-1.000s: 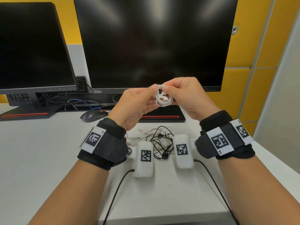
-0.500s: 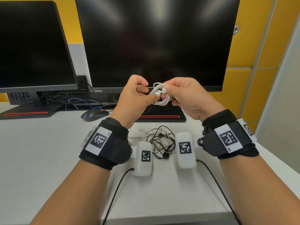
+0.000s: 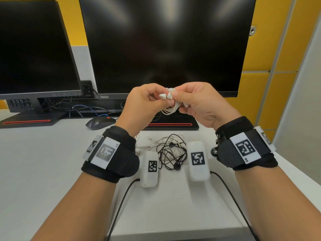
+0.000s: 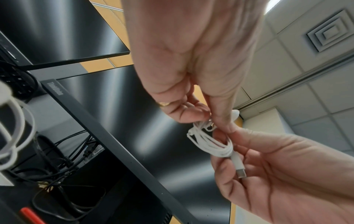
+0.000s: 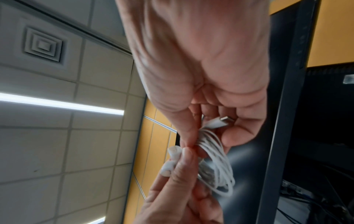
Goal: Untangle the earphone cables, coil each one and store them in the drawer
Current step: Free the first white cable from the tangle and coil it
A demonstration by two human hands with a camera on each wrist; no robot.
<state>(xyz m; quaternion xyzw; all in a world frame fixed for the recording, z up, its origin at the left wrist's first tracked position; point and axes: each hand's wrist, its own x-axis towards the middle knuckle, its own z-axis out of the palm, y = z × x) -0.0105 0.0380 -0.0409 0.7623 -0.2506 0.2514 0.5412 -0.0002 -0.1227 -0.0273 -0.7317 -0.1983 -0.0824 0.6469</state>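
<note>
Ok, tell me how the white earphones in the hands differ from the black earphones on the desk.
The white earphones are wound into a neat coil; the black earphones lie in a loose tangle. The white pair is pinched in the air by the left hand and right hand; the black pair rests untouched on the desk. Both are wired.

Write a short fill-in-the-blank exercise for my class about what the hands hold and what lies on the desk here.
1. Both hands hold a coiled earphone cable of ____ colour.
2. The plug rests in the ____ hand.
3. On the desk, a tangled ____ cable lies between two white boxes.

Missing words: white; right; black
</note>
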